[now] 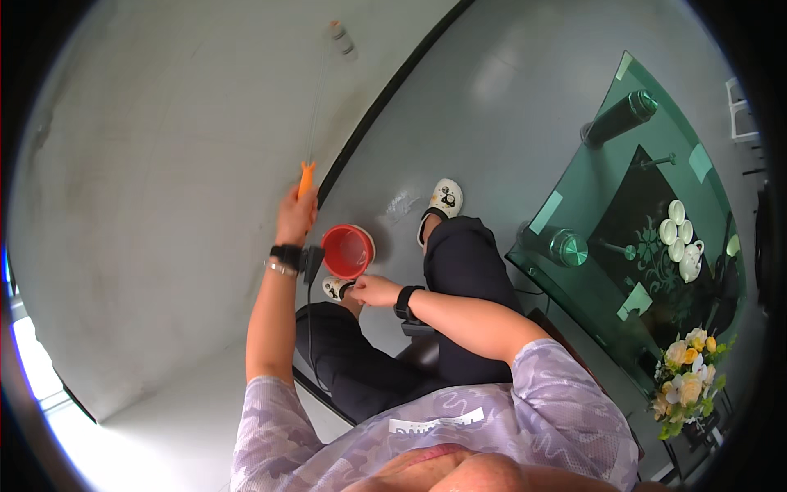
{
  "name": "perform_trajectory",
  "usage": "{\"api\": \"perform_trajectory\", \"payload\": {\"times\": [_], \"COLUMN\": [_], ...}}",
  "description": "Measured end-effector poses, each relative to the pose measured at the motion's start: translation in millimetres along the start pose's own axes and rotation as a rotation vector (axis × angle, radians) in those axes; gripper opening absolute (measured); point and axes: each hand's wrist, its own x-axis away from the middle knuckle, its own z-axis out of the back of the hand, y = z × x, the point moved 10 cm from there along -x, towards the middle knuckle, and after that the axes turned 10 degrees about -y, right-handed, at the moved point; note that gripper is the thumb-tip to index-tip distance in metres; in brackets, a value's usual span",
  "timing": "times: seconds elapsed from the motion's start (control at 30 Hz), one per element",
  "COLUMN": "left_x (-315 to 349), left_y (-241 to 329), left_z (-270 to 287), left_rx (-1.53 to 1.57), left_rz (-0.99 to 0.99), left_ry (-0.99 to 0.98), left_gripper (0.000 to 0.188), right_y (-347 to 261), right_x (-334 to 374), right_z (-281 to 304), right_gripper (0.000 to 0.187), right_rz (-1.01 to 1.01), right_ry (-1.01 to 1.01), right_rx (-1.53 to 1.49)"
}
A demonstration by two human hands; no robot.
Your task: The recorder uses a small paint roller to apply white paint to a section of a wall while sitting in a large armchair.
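My left hand (297, 216) is closed around the orange handle of a paint roller (307, 179). Its thin rod runs up along the pale wall to a whitish roller head with an orange end. Just right of that forearm is a small bucket (348, 252), red inside with a paler outer wall. The fingers of my right hand (375, 290) are pinched at the bucket's near rim; their tips are partly hidden. What lies inside the bucket is hard to make out.
A grey wall (180, 164) meets the floor along a dark baseboard (385, 92). To the right stands a green glass table (586, 193) bearing a white tea set (690, 262). Flowers (689, 373) are near its lower corner. A whitish patch (402, 205) marks the floor beside my shoe (445, 198).
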Motion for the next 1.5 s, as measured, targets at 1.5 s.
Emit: {"api": "perform_trajectory", "payload": {"times": [1.5], "left_x": [-226.8], "left_y": [-7.8], "left_z": [-22.7], "left_rx": [-0.460], "left_rz": [0.084], "left_ry": [-0.036], "left_gripper": [0.033], "right_y": [-20.8], "right_x": [27.5], "right_z": [37.4], "right_gripper": [0.019], "right_rz": [0.066], "right_ry": [0.043], "right_rx": [-0.345]}}
